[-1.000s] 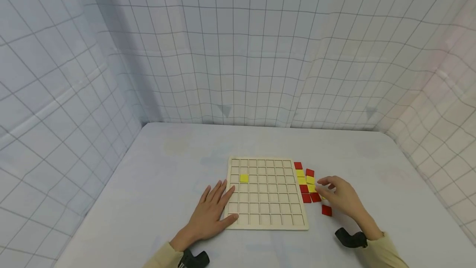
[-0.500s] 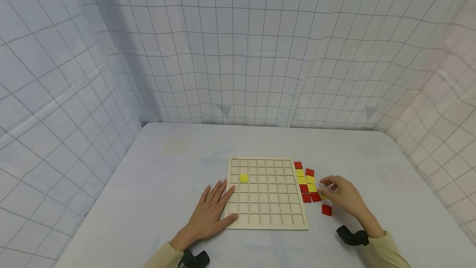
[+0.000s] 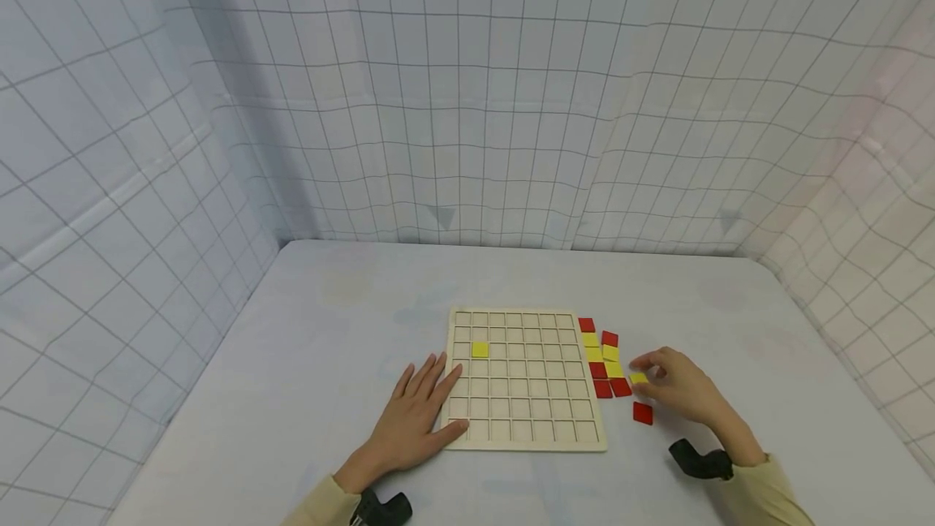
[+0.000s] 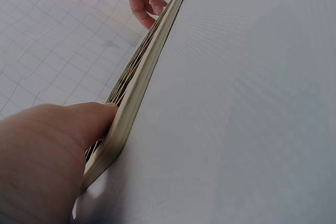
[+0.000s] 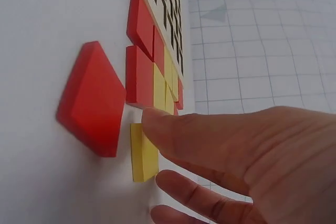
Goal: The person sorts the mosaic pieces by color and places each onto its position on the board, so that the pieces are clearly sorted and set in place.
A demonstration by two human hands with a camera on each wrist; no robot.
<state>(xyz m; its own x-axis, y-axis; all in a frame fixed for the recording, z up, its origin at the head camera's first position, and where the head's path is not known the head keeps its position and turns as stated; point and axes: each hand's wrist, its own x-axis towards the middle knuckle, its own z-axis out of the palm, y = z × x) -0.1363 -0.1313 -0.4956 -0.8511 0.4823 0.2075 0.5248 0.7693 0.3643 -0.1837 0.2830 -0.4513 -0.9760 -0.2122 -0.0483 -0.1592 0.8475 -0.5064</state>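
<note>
My left hand (image 3: 415,420) lies flat with spread fingers over the left edge of a pale gridded board (image 3: 599,428). Its thumb (image 4: 97,119) rests on the board's near corner in the left wrist view. A yellow square tile (image 3: 480,350) sits in one cell toward the board's upper left. To the right of the board, my right hand (image 3: 675,384) pinches another yellow tile (image 5: 144,156) between thumb and index finger, close over the table. The other fingers are bent behind it. A red tile (image 3: 643,413) lies alone just below that hand, toward the front.
Several red and yellow tiles (image 3: 598,370) lie in two rough columns along the board's right edge. The white table (image 3: 351,299) stretches around the board. A white grid-patterned curtain (image 3: 467,104) stands behind it and on both sides.
My right hand has shifted slightly right, and the yellow tile that was mostly hidden under its fingers now shows between thumb and index finger. The left hand and board have stayed put.
</note>
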